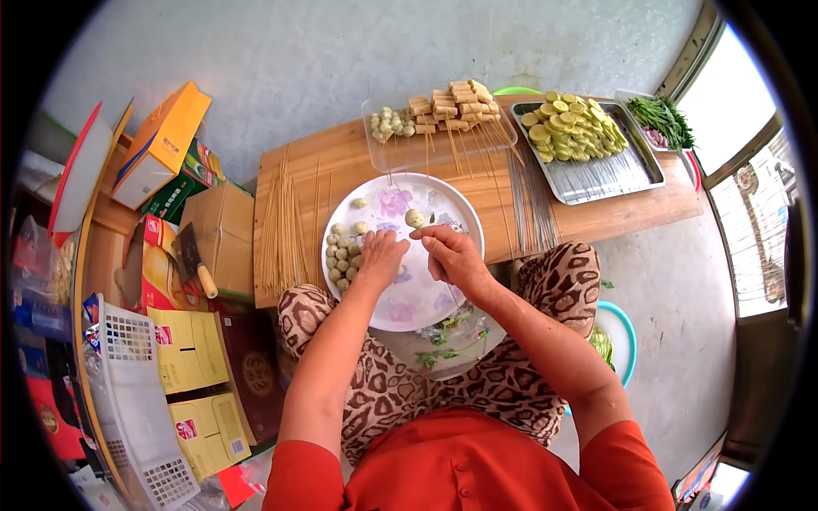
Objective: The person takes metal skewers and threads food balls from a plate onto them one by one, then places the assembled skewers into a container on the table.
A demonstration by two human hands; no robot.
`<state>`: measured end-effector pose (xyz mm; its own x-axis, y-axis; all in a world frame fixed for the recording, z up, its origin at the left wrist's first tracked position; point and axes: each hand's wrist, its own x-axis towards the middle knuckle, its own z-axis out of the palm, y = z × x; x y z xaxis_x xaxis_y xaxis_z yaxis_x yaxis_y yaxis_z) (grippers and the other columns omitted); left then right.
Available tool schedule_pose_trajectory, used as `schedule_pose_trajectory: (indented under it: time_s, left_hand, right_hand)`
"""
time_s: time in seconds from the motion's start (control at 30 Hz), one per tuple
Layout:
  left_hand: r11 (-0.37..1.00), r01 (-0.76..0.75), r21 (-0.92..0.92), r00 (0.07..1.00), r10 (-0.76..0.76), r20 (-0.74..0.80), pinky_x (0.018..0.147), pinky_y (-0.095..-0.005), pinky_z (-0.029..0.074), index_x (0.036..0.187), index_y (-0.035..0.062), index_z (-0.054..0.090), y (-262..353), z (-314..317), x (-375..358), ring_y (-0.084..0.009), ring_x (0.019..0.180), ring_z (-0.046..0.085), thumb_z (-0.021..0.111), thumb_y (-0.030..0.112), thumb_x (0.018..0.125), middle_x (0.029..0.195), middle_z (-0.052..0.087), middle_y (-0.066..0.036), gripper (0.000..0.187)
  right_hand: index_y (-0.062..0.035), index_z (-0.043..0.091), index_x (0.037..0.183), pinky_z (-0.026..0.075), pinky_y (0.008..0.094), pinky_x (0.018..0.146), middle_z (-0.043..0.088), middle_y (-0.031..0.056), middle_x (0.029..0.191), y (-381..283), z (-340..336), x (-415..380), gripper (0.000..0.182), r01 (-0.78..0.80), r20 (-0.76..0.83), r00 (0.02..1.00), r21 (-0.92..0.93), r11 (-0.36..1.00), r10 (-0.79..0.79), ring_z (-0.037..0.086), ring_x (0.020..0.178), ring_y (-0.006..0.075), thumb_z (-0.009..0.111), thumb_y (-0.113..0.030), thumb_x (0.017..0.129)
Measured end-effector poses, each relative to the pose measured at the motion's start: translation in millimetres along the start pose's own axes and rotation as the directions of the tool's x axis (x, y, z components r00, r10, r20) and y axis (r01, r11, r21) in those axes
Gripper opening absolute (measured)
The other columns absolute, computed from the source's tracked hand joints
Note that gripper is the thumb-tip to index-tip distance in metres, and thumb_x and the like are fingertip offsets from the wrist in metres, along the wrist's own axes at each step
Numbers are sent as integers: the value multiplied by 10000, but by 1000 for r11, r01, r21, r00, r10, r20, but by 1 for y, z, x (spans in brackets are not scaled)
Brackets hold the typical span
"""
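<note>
A round white plate [417, 298] with a purple flower pattern bears several pale speckled balls [342, 255], heaped along its left side. Over the middle of the plate, my left hand [383, 258] reaches down near a loose ball [361, 227]; its fingertips are partly hidden. My right hand [452, 260] is closed in a pinch on a thin skewer, its fingers just below a single ball [415, 218]. Thin wooden skewers [285, 226] lie in a bundle on the wooden table [341, 145], left of the plate.
Behind the plate, a clear tray [371, 157] holds skewered rolls and balls. A metal tray [579, 183] bears sliced green vegetables; leafy greens [660, 119] lie beyond it. Boxes [192, 353] and a cleaver [194, 262] are at left, a blue-rimmed basin [632, 341] at right.
</note>
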<state>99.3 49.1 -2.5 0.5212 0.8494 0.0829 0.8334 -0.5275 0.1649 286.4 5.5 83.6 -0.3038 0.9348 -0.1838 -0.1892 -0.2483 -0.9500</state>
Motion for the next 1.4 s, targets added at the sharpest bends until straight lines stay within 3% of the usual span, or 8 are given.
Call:
schedule_pose_trajectory:
  time_s: [0.2, 0.27, 0.33, 0.37, 0.4, 0.53, 0.87, 1.4]
  left_hand:
    - [999, 39, -21, 996, -41, -74, 787, -437, 401, 880, 105, 606, -6, 0, 9, -273, 840, 565, 586, 31, 724, 854, 547, -102, 174]
    - [843, 249, -477, 931, -344, -121, 718, -412, 458, 934, 86, 620, -8, -9, 18, -255, 768, 593, 601, 13, 710, 871, 563, -109, 236]
    - [750, 235, -619, 908, -396, -135, 679, -338, 500, 1002, 55, 613, -18, -18, 22, -212, 768, 608, 589, 23, 773, 898, 588, -99, 233]
    - [370, 205, -906, 852, -524, -21, 705, -315, 502, 1029, 48, 600, -20, -28, 22, -192, 773, 607, 588, 45, 804, 906, 592, -85, 226]
    - [-91, 112, -990, 800, -582, 144, 731, -292, 503, 1056, 40, 587, -23, -37, 21, -172, 779, 606, 587, 67, 834, 915, 597, -72, 224]
    - [-493, -73, -867, 825, -519, 226, 820, -329, 508, 1090, 43, 553, -37, -49, 12, -174, 849, 580, 574, 135, 893, 936, 575, -54, 218]
    - [-612, -174, -771, 799, -545, 253, 866, -380, 500, 1035, 44, 590, -44, -45, 9, -192, 864, 579, 600, 149, 886, 926, 582, -75, 182]
    - [-578, -169, -798, 808, -546, 224, 867, -371, 496, 1036, 24, 583, -38, -47, 9, -194, 877, 571, 600, 153, 886, 954, 580, -82, 199]
  right_hand:
    - [-17, 592, 1060, 307, 209, 412, 474, -20, 527, 5, -1, 1, 213, -9, 9, 1000, 8, 1000, 9, 423, 441, 47, 467, -153, 954]
    - [-8, 593, 1045, 308, 210, 415, 485, -16, 529, 1, 1, -2, 211, -49, -9, 999, -52, 997, 49, 428, 446, 48, 477, -151, 943]
    - [-5, 600, 1027, 315, 213, 419, 494, -11, 531, -5, 3, -6, 209, -61, 9, 998, -85, 995, 62, 432, 447, 49, 485, -153, 937]
    - [-1, 607, 1009, 321, 216, 423, 503, -7, 533, -7, 4, -7, 207, -73, 26, 997, -119, 990, 76, 436, 448, 51, 493, -155, 931]
    - [-1, 607, 1009, 321, 216, 423, 503, -7, 533, -7, 5, -7, 207, -69, 31, 997, -118, 991, 74, 436, 448, 51, 493, -155, 931]
    - [10, 627, 949, 344, 224, 449, 531, 3, 555, -2, 10, -4, 212, -54, 79, 994, -249, 967, 76, 459, 462, 55, 512, -166, 923]
    - [6, 620, 966, 363, 232, 465, 532, 6, 557, 5, 19, -4, 207, -73, 114, 988, -286, 956, 109, 467, 482, 57, 514, -166, 922]
    - [13, 616, 973, 369, 230, 464, 531, 8, 576, 5, 21, -5, 201, -91, 104, 987, -277, 957, 124, 477, 484, 64, 519, -154, 917]
